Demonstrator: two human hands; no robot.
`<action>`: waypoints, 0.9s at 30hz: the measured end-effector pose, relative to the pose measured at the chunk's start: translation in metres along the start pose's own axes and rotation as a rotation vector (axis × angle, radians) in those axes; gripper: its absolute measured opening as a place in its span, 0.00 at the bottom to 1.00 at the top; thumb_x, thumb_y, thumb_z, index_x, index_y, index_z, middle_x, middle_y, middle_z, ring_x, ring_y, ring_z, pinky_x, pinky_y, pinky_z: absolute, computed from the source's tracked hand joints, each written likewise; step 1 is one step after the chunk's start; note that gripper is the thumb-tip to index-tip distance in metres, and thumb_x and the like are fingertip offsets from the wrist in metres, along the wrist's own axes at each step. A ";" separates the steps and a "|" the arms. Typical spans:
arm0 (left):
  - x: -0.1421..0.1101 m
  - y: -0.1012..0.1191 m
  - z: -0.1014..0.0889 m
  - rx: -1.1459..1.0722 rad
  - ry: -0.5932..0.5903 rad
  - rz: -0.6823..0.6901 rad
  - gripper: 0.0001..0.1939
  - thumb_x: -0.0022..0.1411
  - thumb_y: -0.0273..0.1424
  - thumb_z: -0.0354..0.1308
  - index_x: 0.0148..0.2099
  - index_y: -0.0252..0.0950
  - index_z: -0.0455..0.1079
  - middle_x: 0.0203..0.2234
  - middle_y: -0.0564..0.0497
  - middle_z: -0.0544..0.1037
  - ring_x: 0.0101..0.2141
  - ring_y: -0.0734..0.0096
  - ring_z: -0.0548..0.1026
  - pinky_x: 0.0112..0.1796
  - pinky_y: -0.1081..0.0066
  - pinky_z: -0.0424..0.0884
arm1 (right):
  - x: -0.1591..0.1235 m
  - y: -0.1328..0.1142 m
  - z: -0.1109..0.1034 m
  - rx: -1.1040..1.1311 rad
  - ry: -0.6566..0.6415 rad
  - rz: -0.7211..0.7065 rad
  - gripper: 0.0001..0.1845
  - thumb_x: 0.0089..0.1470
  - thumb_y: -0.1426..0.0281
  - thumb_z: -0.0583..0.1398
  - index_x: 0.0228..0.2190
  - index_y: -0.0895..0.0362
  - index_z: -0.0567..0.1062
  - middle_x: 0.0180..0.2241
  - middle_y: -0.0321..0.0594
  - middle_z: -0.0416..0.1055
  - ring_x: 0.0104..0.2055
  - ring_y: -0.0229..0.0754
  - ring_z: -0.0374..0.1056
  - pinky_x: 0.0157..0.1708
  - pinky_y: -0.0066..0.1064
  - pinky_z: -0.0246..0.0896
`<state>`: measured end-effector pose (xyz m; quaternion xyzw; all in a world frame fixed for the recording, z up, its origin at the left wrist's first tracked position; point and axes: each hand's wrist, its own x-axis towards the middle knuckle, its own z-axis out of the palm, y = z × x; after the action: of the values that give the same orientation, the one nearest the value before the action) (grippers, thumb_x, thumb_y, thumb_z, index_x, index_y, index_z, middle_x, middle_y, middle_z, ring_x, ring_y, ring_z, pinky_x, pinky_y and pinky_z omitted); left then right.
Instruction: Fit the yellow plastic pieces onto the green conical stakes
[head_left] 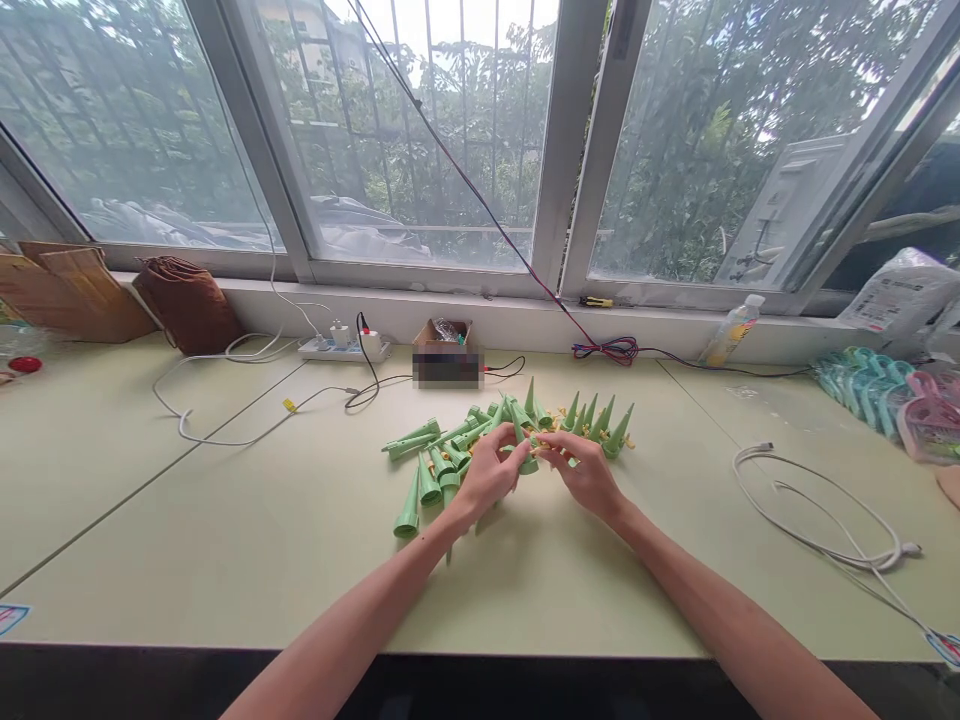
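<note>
My left hand [491, 472] is closed round a green plastic watering spike [519, 425], a hollow cone with a wide collar, held tip up above the table. My right hand [586, 472] pinches a small yellow valve piece [537, 441] against the side of that spike; the fingers partly hide it. Left of the hands lies a loose pile of similar green spikes [429, 487], some on their sides and some tip up. To the right, several spikes [616, 432] stand tip up with yellow pieces at their sides. Small yellow pieces also show among the spikes behind my hands.
A small cardboard box [444, 333] and a white power strip [345, 350] stand at the back of the pale table [247, 540]. A white cable [817, 545] is coiled at the right. A bottle [733, 330] and teal plastic items [862, 385] lie beyond it.
</note>
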<state>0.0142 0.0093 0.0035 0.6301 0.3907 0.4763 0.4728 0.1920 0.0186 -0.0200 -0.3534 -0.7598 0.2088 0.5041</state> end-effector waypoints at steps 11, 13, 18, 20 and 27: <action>-0.002 -0.002 0.000 0.168 0.013 0.141 0.11 0.65 0.38 0.55 0.37 0.36 0.65 0.32 0.51 0.72 0.17 0.83 0.61 0.16 0.77 0.53 | 0.001 -0.002 0.000 -0.043 0.003 0.022 0.16 0.63 0.58 0.57 0.37 0.56 0.79 0.27 0.40 0.75 0.26 0.40 0.69 0.26 0.30 0.65; -0.002 -0.003 0.000 0.206 0.017 0.177 0.09 0.65 0.37 0.54 0.36 0.36 0.64 0.30 0.51 0.71 0.17 0.83 0.60 0.17 0.76 0.52 | 0.002 -0.003 0.000 -0.059 -0.008 0.028 0.17 0.63 0.58 0.56 0.34 0.56 0.78 0.25 0.39 0.73 0.25 0.40 0.67 0.26 0.30 0.63; -0.002 -0.003 0.000 0.250 0.032 0.201 0.08 0.64 0.36 0.55 0.38 0.36 0.65 0.31 0.50 0.72 0.18 0.81 0.63 0.19 0.75 0.55 | 0.001 -0.007 0.000 -0.096 -0.048 0.051 0.20 0.65 0.58 0.53 0.29 0.55 0.75 0.21 0.35 0.67 0.22 0.37 0.60 0.25 0.29 0.57; -0.002 -0.004 0.000 0.257 0.034 0.205 0.08 0.64 0.36 0.55 0.39 0.36 0.66 0.32 0.50 0.73 0.19 0.80 0.65 0.19 0.75 0.57 | 0.001 -0.007 0.000 -0.111 -0.053 0.062 0.22 0.66 0.57 0.51 0.27 0.56 0.72 0.20 0.34 0.65 0.21 0.36 0.57 0.24 0.28 0.54; -0.003 -0.004 0.001 0.278 0.017 0.214 0.08 0.66 0.35 0.53 0.42 0.36 0.66 0.34 0.49 0.73 0.20 0.80 0.67 0.20 0.76 0.58 | 0.000 -0.005 0.001 -0.111 -0.064 0.090 0.25 0.67 0.56 0.49 0.20 0.55 0.63 0.18 0.31 0.58 0.20 0.34 0.52 0.22 0.28 0.50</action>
<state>0.0146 0.0078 -0.0016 0.7234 0.3876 0.4704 0.3244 0.1897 0.0152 -0.0172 -0.4081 -0.7692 0.1998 0.4493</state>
